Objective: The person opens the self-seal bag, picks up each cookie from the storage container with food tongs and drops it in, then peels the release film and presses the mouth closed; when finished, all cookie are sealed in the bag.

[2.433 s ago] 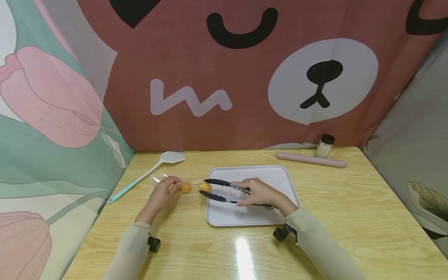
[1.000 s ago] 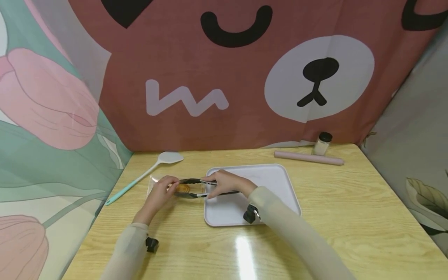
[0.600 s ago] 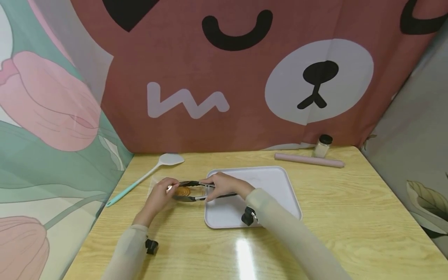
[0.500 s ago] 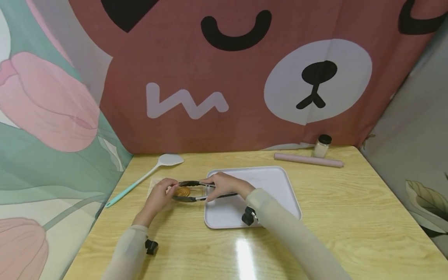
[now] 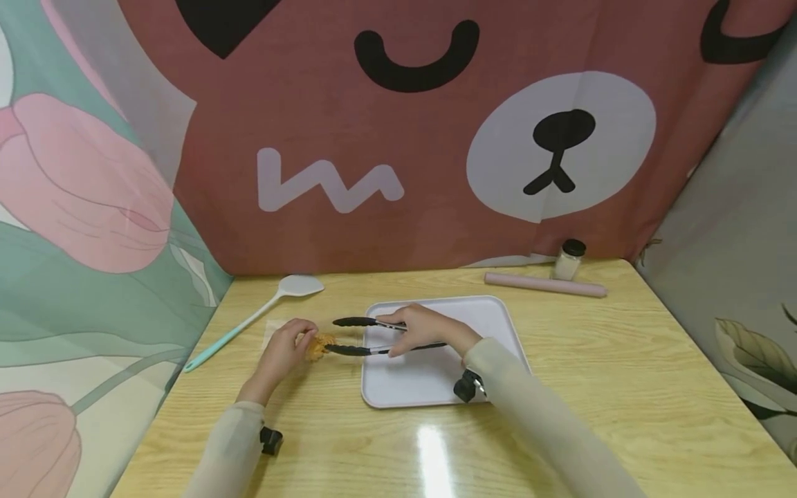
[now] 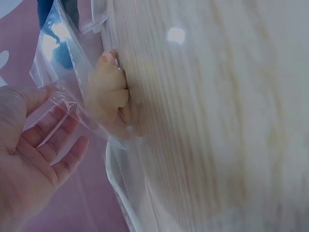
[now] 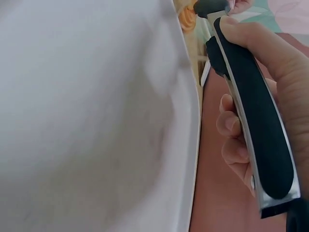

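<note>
My left hand [image 5: 288, 349] pinches the edge of a clear plastic bag [image 6: 53, 63] with thumb and finger. Inside the bag lies a golden, ridged cookie [image 5: 319, 346], just right of the fingertips; the left wrist view shows a scalloped cookie [image 6: 108, 92] through the film. My right hand [image 5: 422, 328] grips metal tongs [image 7: 253, 106] with black handles and black tips. The tong arms stand spread, with nothing seen between them. Their lower tip overlaps the cookie's right edge in the head view; whether it touches is unclear.
A white rectangular tray [image 5: 429, 387] lies beneath the right hand. A turner [image 5: 249, 319] with a mint handle rests at the back left. Toward the back right are a pink rod [image 5: 542, 284] and a jar with a black lid [image 5: 569, 260]. A fabric backdrop borders the table.
Earlier, the tongs carried a cookie at the tray's left edge, then moved left to the bag. Now they have drawn back to the right, their tips spread. The left hand stays at the bag.
</note>
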{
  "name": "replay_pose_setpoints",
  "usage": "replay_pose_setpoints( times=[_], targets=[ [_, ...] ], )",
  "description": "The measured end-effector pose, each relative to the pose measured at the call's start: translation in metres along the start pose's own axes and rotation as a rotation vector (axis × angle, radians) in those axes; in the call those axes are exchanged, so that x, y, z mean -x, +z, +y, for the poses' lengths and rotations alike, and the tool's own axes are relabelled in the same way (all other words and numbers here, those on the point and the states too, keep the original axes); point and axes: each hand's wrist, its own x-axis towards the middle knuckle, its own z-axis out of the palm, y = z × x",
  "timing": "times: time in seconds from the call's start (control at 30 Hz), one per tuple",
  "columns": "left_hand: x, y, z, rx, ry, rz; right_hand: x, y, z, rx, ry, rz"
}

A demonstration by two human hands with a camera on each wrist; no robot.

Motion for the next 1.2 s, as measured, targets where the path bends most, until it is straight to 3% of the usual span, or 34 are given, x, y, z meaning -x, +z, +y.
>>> replay_pose_setpoints(
  times=[0.3, 0.73, 1.0, 1.2],
  targets=[
    [-0.001, 0.002, -0.002, -0.006, 0.031, 0.023, 0.036, 0.001, 0.014, 0.031, -0.034, 0.046],
    [0.002, -0.001, -0.004, 0.017, 0.004, 0.007, 0.082, -0.001, 0.02, 0.029, -0.033, 0.086],
    [0.004, 0.0, -0.002, 0.019, -0.004, -0.012, 0.115, -0.004, 0.027, 0.042, -0.054, 0.162],
    [0.006, -0.002, -0.003, 0.03, -0.013, -0.013, 0.141, -0.005, 0.036, 0.038, -0.023, 0.206]
  ],
)
